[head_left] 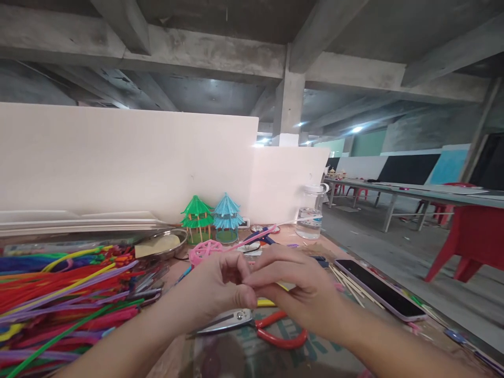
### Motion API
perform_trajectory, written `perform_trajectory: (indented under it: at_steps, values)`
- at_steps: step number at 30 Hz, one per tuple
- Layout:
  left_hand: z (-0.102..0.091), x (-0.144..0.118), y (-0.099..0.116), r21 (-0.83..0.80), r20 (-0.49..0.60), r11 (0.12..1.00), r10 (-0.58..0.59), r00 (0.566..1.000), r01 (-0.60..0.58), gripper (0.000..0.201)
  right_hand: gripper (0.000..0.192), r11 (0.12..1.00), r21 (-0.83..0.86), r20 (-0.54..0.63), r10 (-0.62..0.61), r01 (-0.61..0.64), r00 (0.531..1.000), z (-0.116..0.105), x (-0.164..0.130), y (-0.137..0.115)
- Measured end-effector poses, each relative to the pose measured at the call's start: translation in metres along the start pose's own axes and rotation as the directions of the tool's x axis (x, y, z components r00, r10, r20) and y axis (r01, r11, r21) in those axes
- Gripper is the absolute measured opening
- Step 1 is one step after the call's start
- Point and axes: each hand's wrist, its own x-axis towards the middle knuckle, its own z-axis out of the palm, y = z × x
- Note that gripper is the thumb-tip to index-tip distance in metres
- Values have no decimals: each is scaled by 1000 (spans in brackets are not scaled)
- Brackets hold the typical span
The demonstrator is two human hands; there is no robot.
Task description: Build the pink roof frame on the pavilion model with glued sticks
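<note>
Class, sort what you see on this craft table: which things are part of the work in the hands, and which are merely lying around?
In hand:
left hand
right hand
pink fuzzy pipe cleaner
pink woven pipe-cleaner wheel

Lying about:
red-handled metal scissors
black smartphone
clear plastic water bottle
green and blue model pavilions
heap of coloured pipe cleaners

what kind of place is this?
Probably a craft workstation in a bare concrete hall, maybe a workshop. Cues: a heap of coloured pipe cleaners, two small finished pavilion models, scissors by the hands, and white partition boards with more long tables behind.
</note>
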Motion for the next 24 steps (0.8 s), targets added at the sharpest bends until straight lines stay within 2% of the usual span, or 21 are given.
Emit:
perform_trajectory:
  at_steps: [2, 3, 5, 6, 7, 8, 9, 10, 11, 12, 13, 14, 16, 18, 19, 21, 24]
  values:
    - [-10, -4, 5, 147, 23, 988, 37, 999, -40, 44, 16, 999, -13, 52, 30, -29, 998, -9, 5, -6]
    - [-17, -6, 10, 235, -4, 969, 72, 997, -69, 40, 17, 997, -24, 102, 71, -69, 992, -18, 8, -10]
    - [-36, -13, 23, 400, -188, 912, 180, 965, -92, 38, 26, 983, -29, 256, 182, -181, 949, -41, 16, -17]
    - [-46, -16, 29, 479, -275, 873, 245, 930, -88, 40, 38, 971, 36, 402, 201, -235, 893, -54, 20, -20]
    - [-55, -19, 35, 537, -351, 842, 287, 891, -60, 43, 52, 939, 155, 597, 157, -305, 786, -68, 24, -23]
    - [-64, -21, 39, 576, -412, 817, 306, 858, -14, 46, 64, 881, 274, 729, 71, -386, 681, -81, 28, -25]
    - [-71, -23, 41, 606, -427, 795, 306, 851, 18, 48, 69, 825, 318, 825, 3, -468, 566, -91, 30, -26]
    - [-77, -23, 41, 631, -438, 774, 302, 847, 50, 50, 72, 795, 291, 870, 12, -533, 494, -99, 32, -25]
    - [-82, -22, 39, 653, -440, 753, 286, 851, 84, 50, 72, 789, 267, 859, 66, -553, 508, -104, 32, -24]
    - [-86, -21, 34, 676, -444, 727, 271, 854, 121, 49, 69, 807, 221, 828, 142, -548, 543, -104, 32, -21]
    - [-90, -19, 26, 697, -448, 702, 261, 855, 151, 49, 64, 837, 168, 770, 219, -522, 599, -100, 31, -16]
    - [-92, -17, 17, 720, -433, 676, 260, 863, 157, 51, 56, 872, 108, 697, 275, -477, 662, -93, 30, -11]
    - [-96, -12, -4, 790, -312, 609, 300, 901, 71, 66, 37, 931, -45, 540, 329, -363, 775, -71, 28, 1]
    - [-98, -8, -26, 798, -267, 600, 257, 929, 64, 76, 26, 949, -204, 436, 308, -241, 846, -43, 28, 12]
    - [-98, -6, -36, 795, -262, 603, 244, 934, 66, 80, 22, 951, -259, 424, 271, -171, 864, -30, 29, 17]
    - [-95, -3, -52, 784, -256, 616, 206, 944, 78, 88, 16, 923, -374, 435, 260, -90, 862, -5, 31, 27]
    - [-91, 2, -69, 748, -283, 655, 169, 944, 107, 95, 10, 904, -426, 421, 217, -19, 881, 21, 32, 40]
